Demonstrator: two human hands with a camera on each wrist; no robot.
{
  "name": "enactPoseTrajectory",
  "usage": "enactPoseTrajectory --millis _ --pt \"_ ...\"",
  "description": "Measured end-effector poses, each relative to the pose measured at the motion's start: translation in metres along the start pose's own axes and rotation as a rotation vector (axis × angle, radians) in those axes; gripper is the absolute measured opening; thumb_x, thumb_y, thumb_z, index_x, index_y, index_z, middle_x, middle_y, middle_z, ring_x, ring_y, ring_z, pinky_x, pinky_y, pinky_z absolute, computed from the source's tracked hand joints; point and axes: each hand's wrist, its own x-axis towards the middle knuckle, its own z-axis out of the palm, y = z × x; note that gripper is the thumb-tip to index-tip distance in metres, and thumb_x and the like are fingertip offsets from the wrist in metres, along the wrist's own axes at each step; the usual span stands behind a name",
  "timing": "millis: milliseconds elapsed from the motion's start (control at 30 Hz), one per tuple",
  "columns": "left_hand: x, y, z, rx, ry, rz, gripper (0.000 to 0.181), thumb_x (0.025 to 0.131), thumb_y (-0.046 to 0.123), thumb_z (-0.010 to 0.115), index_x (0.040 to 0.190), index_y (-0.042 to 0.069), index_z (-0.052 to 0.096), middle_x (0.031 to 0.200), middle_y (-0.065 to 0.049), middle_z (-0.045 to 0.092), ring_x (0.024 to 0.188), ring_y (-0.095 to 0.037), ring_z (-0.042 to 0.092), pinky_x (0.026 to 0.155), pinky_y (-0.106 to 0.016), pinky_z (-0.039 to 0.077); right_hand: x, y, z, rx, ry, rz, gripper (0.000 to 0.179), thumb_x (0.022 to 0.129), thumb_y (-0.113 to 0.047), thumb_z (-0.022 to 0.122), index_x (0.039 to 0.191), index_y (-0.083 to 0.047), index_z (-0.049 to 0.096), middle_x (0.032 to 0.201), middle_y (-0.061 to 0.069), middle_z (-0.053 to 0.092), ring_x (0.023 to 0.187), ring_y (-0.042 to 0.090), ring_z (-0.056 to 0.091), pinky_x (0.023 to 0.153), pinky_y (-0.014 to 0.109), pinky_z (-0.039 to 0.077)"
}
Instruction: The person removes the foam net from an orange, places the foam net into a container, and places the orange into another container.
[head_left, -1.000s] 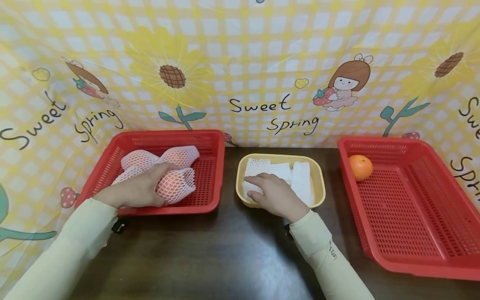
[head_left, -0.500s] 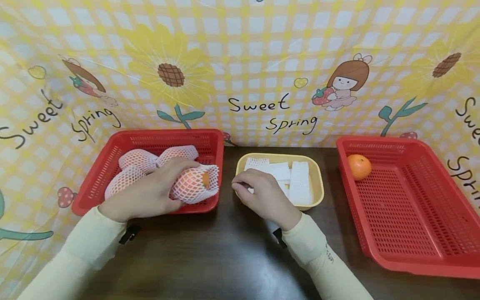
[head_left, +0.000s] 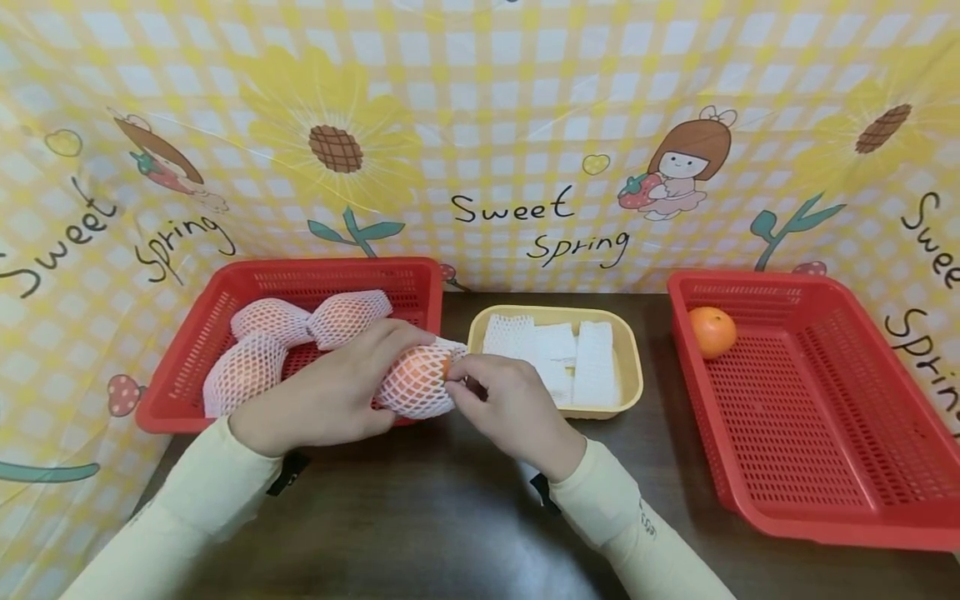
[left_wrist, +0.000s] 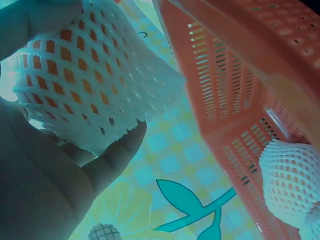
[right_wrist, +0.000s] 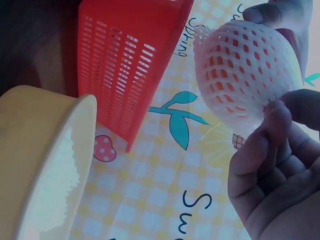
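Note:
My left hand grips an orange wrapped in a white foam net, over the right front side of the left red basket. Fingers and thumb spread around the net in the left wrist view. At the net's right end my right hand pinches its edge between thumb and forefinger. Orange skin shows through the mesh in the right wrist view. Three other net-wrapped fruits lie inside that basket.
A yellow tray with flat white foam nets stands just behind my right hand. To the right, another red basket holds one bare orange. A patterned cloth hangs behind the dark table.
My left hand has lifted the wrapped orange and carried it rightward from inside the basket. My right hand has left the yellow tray and moved left to the net's end.

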Motion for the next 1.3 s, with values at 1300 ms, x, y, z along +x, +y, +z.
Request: enactPoseTrajectory --millis 1300 --pt "0.017 0.017 0.019 0.033 0.029 0.015 0.086 0.075 0.013 0.079 0.151 0.019 0.038 0.142 -0.005 0.042 0.119 -0.020 0.046 0.091 -0.039 0.049 -0.011 0.009 -0.013 0.010 0.032 0.233 0.017 0.080 -0.006 0.070 0.076 -0.018 0.059 0.062 -0.012 0.050 0.056 0.007 0.047 0.051 0.026 0.041"
